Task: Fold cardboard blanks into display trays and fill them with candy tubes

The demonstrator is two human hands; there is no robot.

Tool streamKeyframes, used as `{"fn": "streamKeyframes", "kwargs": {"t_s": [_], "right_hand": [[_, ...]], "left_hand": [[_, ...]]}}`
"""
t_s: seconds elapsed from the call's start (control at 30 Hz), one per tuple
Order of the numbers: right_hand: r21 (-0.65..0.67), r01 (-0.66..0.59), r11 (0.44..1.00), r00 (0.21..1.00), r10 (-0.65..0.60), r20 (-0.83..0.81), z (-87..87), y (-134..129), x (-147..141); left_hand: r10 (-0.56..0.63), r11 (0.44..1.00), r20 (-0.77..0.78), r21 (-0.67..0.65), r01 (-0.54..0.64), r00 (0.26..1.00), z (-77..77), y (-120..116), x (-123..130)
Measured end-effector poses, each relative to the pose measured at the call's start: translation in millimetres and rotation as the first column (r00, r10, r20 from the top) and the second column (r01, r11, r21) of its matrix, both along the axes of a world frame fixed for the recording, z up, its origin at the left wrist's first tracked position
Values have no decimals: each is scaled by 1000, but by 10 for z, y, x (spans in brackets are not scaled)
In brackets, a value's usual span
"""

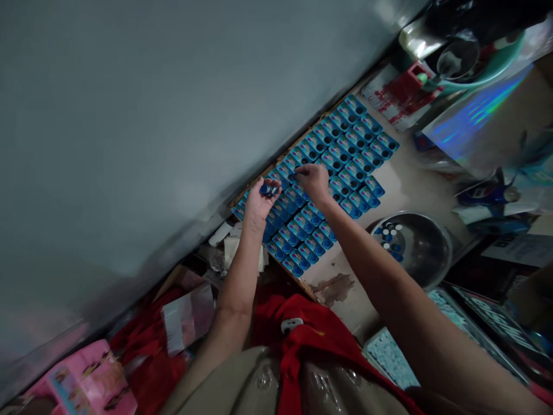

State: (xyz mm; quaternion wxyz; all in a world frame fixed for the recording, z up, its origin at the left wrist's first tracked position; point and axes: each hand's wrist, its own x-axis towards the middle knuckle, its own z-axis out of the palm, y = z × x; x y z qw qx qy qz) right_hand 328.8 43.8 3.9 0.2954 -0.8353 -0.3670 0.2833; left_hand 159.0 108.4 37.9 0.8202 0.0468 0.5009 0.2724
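Note:
Rows of small blue printed packs (pixel 311 217), each with a round well, lie side by side on a low table. Dark round pieces sit in the wells towards the far right; nearer the left the wells look plain blue. Palm up over the left rows, my left hand (pixel 259 202) curls its fingers around several small dark blue round pieces (pixel 266 189). My right hand (pixel 314 183) is over the middle of the rows, thumb and fingers pinched together at one pack's well. What lies between those fingertips is too small to make out.
Right of the packs stands a metal bowl (pixel 425 248) with blue and white round pieces. A red container (pixel 408 86) and a teal basin (pixel 510 66) are at the far right. A grey wall (pixel 151 115) borders the table's left side. Below left is a pink item (pixel 95 374).

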Motion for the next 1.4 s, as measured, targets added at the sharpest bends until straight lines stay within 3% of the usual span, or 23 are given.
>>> {"fn": "streamKeyframes", "kwargs": {"t_s": [0.1,0.23,0.37,0.47,0.6,0.7,0.77,0.83,1.03,1.13,1.23,1.3,1.4], "right_hand": [[-190,-84,978,976,119,183,-15,214,58],[-373,-131,919,956,217,198,-95,482,163],[-397,-148,906,950,242,198,-154,593,276],[-376,-122,918,959,207,194,-36,553,259],[-286,-119,951,967,176,183,244,271,0],[-75,-209,975,958,220,186,337,-140,-389],[82,-317,945,938,299,176,311,-424,-645],[160,-374,913,923,350,162,241,-645,-808],[140,-393,909,917,377,131,95,-878,-680],[130,-257,958,963,242,116,141,-783,-442],[52,-76,996,987,67,147,183,-462,-128],[-20,-76,997,982,78,171,186,-169,74],[-187,-152,971,961,189,202,171,212,273]], "left_hand": [[-7,1000,21,4,7,1000,-26,17,-17],[-6,1000,37,2,5,999,-101,18,14],[12,1000,49,23,-13,999,-121,2,39],[4,1000,51,21,-5,999,-36,-33,17],[-21,1000,-8,-5,21,1000,74,-110,-70],[-13,1000,-64,-9,12,998,36,-196,-120],[-28,999,-83,-22,26,996,-28,-267,-116],[-70,996,-88,-58,65,994,-84,-342,-77],[-127,977,-55,-178,116,990,-82,-486,103],[-139,979,-37,-155,131,990,-23,-488,124],[-145,987,-65,-75,140,987,28,-443,83],[-138,990,-79,-35,136,987,48,-395,49],[-126,992,-47,-1,126,991,53,-313,21]]}}
